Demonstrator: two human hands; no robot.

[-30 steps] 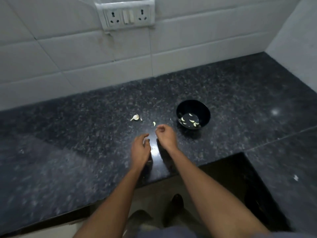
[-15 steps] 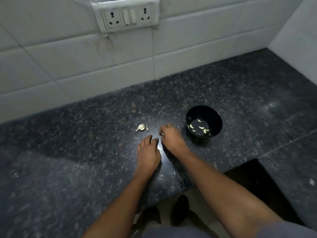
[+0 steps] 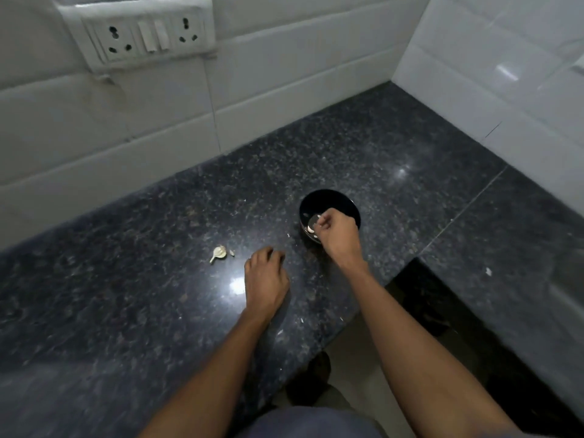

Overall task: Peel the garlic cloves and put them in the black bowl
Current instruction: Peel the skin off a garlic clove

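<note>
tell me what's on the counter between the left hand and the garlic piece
Head view: only a small skin scrap beside the garlic piece; otherwise bare counter to the left hand.

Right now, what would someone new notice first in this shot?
The right hand hovers over the black bowl on the dark counter, fingers curled above peeled cloves inside. Left of it, the left hand rests on the counter near a garlic piece. A white socket panel sits on the tiled wall.

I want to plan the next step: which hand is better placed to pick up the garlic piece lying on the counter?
The left hand. It rests on the counter just right of the garlic piece, with nothing between them. The right hand is over the black bowl, farther away.
</note>
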